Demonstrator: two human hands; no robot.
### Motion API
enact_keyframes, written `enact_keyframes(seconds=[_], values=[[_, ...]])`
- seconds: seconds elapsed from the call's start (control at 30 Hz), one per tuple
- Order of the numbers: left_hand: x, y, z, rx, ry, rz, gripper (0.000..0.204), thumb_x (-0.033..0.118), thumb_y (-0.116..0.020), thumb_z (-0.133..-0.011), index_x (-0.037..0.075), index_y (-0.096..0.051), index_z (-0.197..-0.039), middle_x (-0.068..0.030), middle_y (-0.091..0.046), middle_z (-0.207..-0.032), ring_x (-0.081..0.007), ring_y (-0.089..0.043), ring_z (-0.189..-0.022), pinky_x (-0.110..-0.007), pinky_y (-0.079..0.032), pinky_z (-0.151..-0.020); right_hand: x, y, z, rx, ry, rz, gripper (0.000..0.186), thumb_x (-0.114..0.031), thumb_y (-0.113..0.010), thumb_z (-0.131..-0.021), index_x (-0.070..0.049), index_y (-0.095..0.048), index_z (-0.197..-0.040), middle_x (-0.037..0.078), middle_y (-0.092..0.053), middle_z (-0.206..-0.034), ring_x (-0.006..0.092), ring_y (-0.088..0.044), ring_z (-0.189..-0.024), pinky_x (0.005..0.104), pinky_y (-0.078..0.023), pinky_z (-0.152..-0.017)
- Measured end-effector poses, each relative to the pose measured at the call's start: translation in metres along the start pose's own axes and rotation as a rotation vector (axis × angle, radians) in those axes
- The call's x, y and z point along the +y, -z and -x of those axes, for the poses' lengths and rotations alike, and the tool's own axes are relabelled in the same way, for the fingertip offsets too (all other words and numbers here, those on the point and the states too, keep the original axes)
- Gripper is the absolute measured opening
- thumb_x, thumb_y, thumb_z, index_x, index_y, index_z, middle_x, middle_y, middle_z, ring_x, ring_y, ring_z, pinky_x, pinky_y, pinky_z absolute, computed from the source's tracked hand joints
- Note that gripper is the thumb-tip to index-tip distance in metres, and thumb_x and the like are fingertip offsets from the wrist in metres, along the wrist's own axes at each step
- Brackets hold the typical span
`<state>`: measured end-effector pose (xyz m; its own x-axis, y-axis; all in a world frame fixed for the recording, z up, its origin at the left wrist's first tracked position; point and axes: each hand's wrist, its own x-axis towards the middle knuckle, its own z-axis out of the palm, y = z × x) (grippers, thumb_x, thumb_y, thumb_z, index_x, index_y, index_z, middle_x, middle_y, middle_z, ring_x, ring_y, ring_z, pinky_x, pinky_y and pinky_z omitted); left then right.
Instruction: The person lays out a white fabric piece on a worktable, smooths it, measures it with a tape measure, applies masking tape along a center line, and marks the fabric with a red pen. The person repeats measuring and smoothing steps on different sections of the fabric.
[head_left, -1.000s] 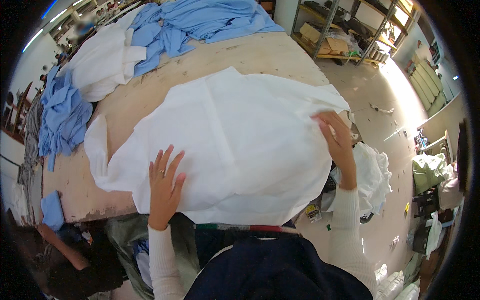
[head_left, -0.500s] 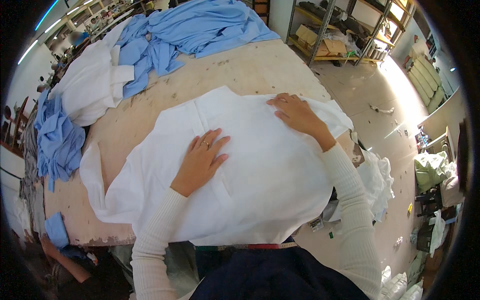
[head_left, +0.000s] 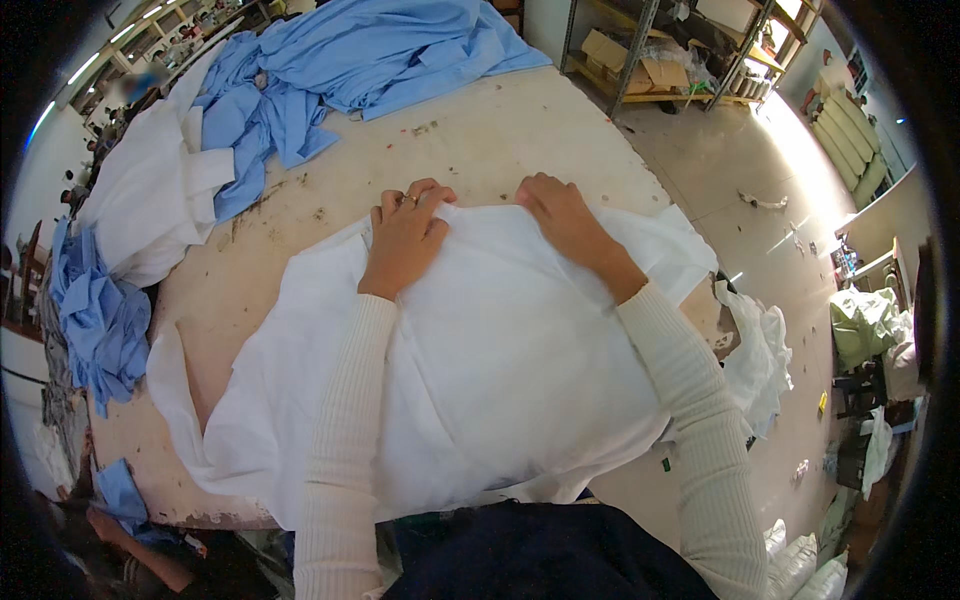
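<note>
A white garment, apparently a shirt, lies spread on the pale worktable in front of me, its near edge hanging over toward my body. My left hand is at its far edge, fingers curled over the cloth; a ring shows on one finger. Level with it on the right, my right hand has its fingers bent down on the same far edge. Both hands appear to grip the fabric, though the fingertips are partly hidden. Sleeve-like parts of the garment stretch out to the left and right.
Blue cloth is heaped at the table's far side, with white cloth and more blue fabric at the left. Another person's arm shows at lower left. A metal shelf with boxes stands beyond the table's right edge.
Both hands have moved to the garment's far edge, the left one forward and the right one inward. Their fingers have curled, and that edge has been drawn toward me.
</note>
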<state>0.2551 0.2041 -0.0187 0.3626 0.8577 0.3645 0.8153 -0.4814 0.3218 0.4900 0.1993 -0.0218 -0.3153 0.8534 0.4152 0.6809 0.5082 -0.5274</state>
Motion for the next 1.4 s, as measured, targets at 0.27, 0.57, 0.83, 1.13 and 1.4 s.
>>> enact_keyframes(seconds=[0.27, 0.57, 0.83, 1.13, 1.4], values=[[-0.003, -0.003, 0.001, 0.141, -0.025, 0.116, 0.024, 0.009, -0.053, -0.074, 0.015, -0.058, -0.096, -0.0051, -0.046, -0.115, -0.0285, -0.038, -0.099, -0.040, -0.032, -0.089, -0.007, 0.018, -0.001, -0.081, 0.000, -0.010, 0.006, -0.004, -0.054, -0.085, 0.002, -0.054, -0.084, 0.011, -0.056, -0.076, 0.0206, -0.054, -0.073, 0.0303, -0.044, -0.070], [-0.003, 0.001, 0.002, 0.180, -0.031, 0.162, 0.024, 0.004, -0.055, -0.072, 0.012, -0.057, -0.095, -0.0048, -0.046, -0.115, -0.0305, -0.040, -0.100, -0.043, -0.034, -0.089, -0.010, 0.027, -0.005, -0.048, -0.018, -0.179, 0.014, -0.010, -0.054, -0.085, 0.002, -0.061, -0.085, 0.017, -0.057, -0.076, 0.0320, -0.055, -0.074, 0.0366, -0.044, -0.069], [-0.005, -0.003, 0.002, 0.171, -0.026, 0.134, 0.025, 0.004, -0.051, -0.075, 0.013, -0.056, -0.098, -0.0054, -0.045, -0.115, -0.0302, -0.040, -0.100, -0.042, -0.034, -0.088, -0.012, 0.013, -0.004, 0.109, -0.052, -0.083, 0.011, -0.008, -0.058, -0.083, 0.003, -0.061, -0.086, 0.010, -0.057, -0.076, 0.0189, -0.053, -0.068, 0.0291, -0.042, -0.063], [-0.005, -0.002, 0.002, 0.177, -0.036, 0.119, 0.025, 0.004, -0.051, -0.075, 0.013, -0.055, -0.097, -0.0055, -0.045, -0.115, -0.0297, -0.040, -0.100, -0.041, -0.033, -0.089, -0.002, 0.019, -0.006, -0.092, -0.266, -0.355, 0.017, -0.016, -0.066, -0.080, -0.001, -0.062, -0.086, 0.002, -0.058, -0.074, 0.0090, -0.049, -0.069, 0.0239, -0.041, -0.066], [-0.004, -0.002, 0.004, 0.152, -0.034, 0.087, 0.025, 0.005, -0.051, -0.076, 0.014, -0.056, -0.099, -0.0050, -0.047, -0.115, -0.0302, -0.042, -0.099, -0.041, -0.034, -0.088, -0.005, 0.008, -0.001, 0.059, -0.105, 0.149, 0.014, -0.016, -0.062, -0.081, -0.006, -0.061, -0.091, 0.007, -0.060, -0.088, 0.0235, -0.056, -0.082, 0.0360, -0.041, -0.074]])
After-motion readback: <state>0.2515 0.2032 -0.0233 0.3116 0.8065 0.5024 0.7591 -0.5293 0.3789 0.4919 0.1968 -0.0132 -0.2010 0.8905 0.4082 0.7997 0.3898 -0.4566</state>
